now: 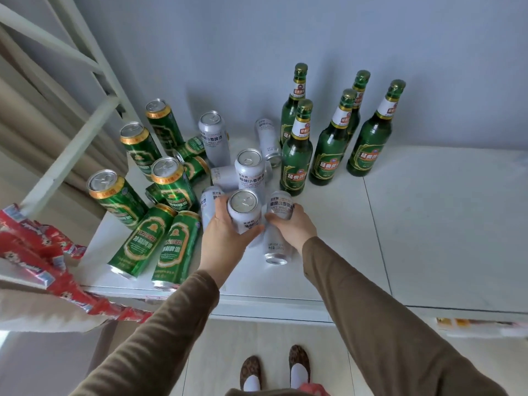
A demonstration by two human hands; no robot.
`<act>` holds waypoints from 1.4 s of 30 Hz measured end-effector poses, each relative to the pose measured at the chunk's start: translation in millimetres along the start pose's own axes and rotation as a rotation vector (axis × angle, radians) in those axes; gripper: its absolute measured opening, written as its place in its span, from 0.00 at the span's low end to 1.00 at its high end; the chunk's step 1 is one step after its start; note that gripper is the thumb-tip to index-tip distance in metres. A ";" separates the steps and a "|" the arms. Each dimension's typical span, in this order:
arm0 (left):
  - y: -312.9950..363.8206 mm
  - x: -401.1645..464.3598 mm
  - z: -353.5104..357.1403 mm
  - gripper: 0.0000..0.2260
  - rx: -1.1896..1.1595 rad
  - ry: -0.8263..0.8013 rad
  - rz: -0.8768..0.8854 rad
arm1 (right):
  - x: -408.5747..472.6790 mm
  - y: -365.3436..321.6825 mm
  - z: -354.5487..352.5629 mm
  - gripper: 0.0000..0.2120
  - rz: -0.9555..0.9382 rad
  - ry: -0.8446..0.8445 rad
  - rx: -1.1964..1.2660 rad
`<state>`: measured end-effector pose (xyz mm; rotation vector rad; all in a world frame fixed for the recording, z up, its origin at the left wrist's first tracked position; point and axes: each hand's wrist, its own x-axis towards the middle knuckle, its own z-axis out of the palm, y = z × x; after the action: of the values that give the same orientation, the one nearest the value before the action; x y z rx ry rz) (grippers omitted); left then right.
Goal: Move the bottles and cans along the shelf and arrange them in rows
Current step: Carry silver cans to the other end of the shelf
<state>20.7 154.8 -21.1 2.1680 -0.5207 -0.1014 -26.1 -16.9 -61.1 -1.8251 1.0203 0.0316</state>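
Note:
On the white shelf (428,224), several green glass bottles (297,155) stand upright at the back right. Green cans (171,181) cluster at the left, some upright, two lying (160,244) near the front edge. Silver cans (248,170) sit in the middle, some upright, some on their sides. My left hand (223,241) is shut on an upright silver can (244,210). My right hand (291,224) grips another silver can (281,204) just to its right. A further silver can (275,250) lies under my hands.
A white slanted frame (71,144) rises at the left of the shelf. Red snack packets (37,252) hang over the left front corner. The right half of the shelf is bare. The wall (257,52) is close behind the bottles. My feet (274,367) stand on the floor below.

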 end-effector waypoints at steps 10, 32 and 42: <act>30.4 8.1 28.1 0.33 -0.082 -0.105 0.093 | -24.8 35.8 -60.0 0.34 -0.156 0.256 0.092; 259.9 -47.8 281.7 0.27 -0.308 -0.323 0.136 | -68.4 192.2 -383.1 0.29 -0.255 0.470 0.494; 317.9 -32.0 361.3 0.25 -0.324 -0.383 0.149 | -26.8 222.2 -457.7 0.31 -0.230 0.549 0.496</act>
<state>-205.5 -270.4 3.8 1.7914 -0.8205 -0.4913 -372.7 -383.1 12.4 -1.4979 1.0565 -0.8298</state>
